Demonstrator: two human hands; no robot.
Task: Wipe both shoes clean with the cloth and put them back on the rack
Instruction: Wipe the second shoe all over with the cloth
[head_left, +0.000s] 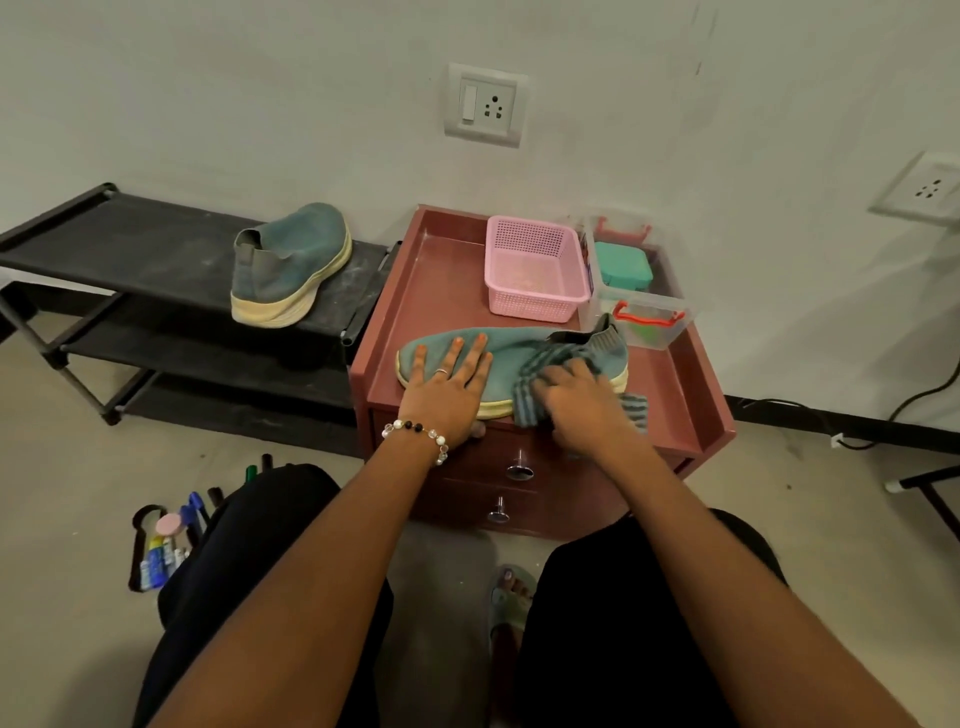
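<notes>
Far to the left of both hands, the black shoe rack (156, 249) carries the second teal knit slip-on shoe (291, 265) on its top shelf, upright, heel towards the camera; whether it has been wiped I cannot tell. The left hand (447, 389) lies flat with fingers spread on the toe half of the other teal shoe (519, 353), pressing it down and clasping nothing; this shoe rests on its side on the maroon drawer cabinet (685, 415), the surface, toe to the left. Just right of that palm, the right hand (576, 395) has its grip bunched round the striped grey cloth (540, 379), held against the shoe's heel half near the sock collar. Beyond this grip stand a pink basket (535, 270) and a clear storage box (644, 306).

The knit upper looks soft and light and would probably cave under pressure, so pinning it by the toe seems sensible; for carrying, the firmer cream sole or the heel collar looks the better hold.
</notes>
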